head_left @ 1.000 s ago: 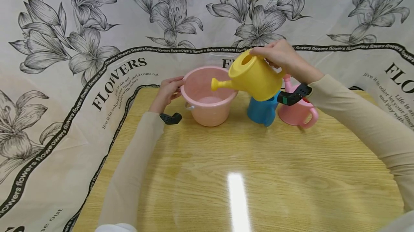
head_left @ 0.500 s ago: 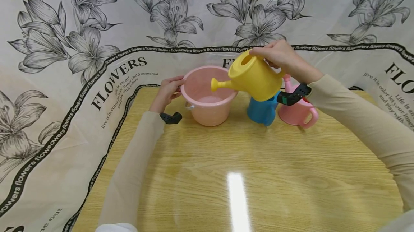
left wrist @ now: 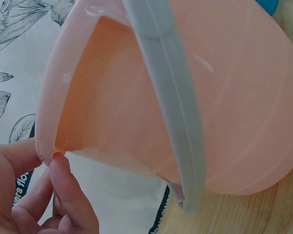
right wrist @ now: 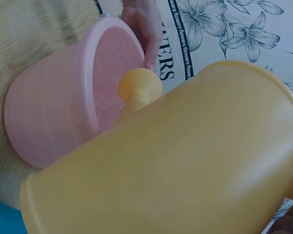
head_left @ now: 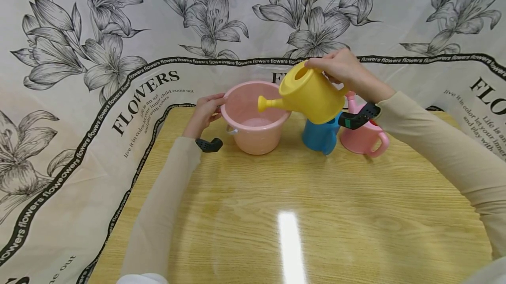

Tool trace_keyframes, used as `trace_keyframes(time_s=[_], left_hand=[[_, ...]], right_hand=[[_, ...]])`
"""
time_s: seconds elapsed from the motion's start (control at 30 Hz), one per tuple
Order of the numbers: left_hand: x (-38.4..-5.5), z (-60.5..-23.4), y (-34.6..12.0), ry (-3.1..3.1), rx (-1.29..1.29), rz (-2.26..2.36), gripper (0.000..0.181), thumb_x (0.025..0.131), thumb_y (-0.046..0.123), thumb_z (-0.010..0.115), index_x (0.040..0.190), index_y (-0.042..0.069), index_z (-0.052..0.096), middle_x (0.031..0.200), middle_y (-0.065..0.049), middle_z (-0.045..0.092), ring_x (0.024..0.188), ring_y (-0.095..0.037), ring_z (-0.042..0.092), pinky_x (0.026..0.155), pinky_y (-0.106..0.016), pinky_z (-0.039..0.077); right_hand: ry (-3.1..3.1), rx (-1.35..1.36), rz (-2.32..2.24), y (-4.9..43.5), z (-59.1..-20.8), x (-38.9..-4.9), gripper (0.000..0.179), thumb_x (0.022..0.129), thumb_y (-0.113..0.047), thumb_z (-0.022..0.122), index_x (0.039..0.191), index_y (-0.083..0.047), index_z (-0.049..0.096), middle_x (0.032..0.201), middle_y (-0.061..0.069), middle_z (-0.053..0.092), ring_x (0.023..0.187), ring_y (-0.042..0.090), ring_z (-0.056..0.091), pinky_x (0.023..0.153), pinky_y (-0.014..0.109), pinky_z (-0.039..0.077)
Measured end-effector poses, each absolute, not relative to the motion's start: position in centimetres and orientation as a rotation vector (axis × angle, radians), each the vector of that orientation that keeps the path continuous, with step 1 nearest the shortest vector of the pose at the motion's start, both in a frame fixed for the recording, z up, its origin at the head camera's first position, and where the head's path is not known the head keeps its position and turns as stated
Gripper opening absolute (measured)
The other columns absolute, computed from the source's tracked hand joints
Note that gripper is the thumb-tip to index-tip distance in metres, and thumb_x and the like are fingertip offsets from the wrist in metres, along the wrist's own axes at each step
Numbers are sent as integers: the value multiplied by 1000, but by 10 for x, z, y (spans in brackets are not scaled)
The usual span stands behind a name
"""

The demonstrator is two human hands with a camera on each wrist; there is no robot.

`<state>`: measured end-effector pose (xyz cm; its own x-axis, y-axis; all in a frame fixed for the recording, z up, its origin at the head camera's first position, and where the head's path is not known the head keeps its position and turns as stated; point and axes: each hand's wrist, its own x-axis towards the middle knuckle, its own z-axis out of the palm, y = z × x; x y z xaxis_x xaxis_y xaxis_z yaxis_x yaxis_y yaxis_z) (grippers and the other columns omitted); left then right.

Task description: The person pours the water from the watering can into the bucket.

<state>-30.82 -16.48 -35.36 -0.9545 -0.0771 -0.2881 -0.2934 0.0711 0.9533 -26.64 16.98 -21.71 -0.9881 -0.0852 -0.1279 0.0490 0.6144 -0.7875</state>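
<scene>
A pink bucket (head_left: 258, 140) stands at the back of the table. My left hand (head_left: 205, 110) pinches its rim at the left between thumb and fingers, as the left wrist view shows close up. The bucket's pale grey bail handle (left wrist: 173, 107) hangs down along its outside. My right hand (head_left: 341, 67) holds a yellow watering can (head_left: 314, 99) up in the air, tilted to the left. Its spout head (right wrist: 139, 84) overlaps the bucket's mouth. Small droplets show on the bucket's inner wall in the right wrist view.
A blue watering can (head_left: 316, 136) sits right of the bucket, partly hidden below the yellow one. Beside it stands a pink watering can (head_left: 357, 138). Behind the wooden table (head_left: 336, 213) hangs a flower-printed cloth (head_left: 253, 16).
</scene>
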Motion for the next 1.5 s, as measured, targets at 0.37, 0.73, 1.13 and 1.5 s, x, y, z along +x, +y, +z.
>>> trace_keyframes(time_s=[0.37,0.73,1.13,1.5], left_hand=[[-308,-354,-164,2162,-388,2021,36,95,20,61,130,15,61,94,0,61,63,-6,55,59,-16,50],[-307,-354,-165,2160,-369,2028,35,95,21,61,130,15,61,94,-1,61,63,-6,54,62,-17,51],[-308,-356,-165,2172,-375,2027,36,94,22,62,129,15,62,94,0,61,63,-6,54,61,-17,51],[-309,-356,-165,2173,-372,2014,37,94,22,61,131,15,61,96,-1,62,63,-6,55,61,-17,51]], right_hand=[[2694,-16,-1304,170,-216,-269,52,82,-55,66,51,-22,41,49,-6,30,51,14,31,59,36,31],[2679,-3,-1273,170,-215,-269,54,82,-57,65,51,-22,40,49,-5,30,51,15,31,67,42,36],[2714,-33,-1273,169,-215,-268,52,83,-55,65,52,-21,41,49,-5,30,50,14,31,58,36,32],[2727,-23,-1274,168,-215,-268,50,82,-56,66,52,-20,46,48,-7,30,50,12,32,56,34,31]])
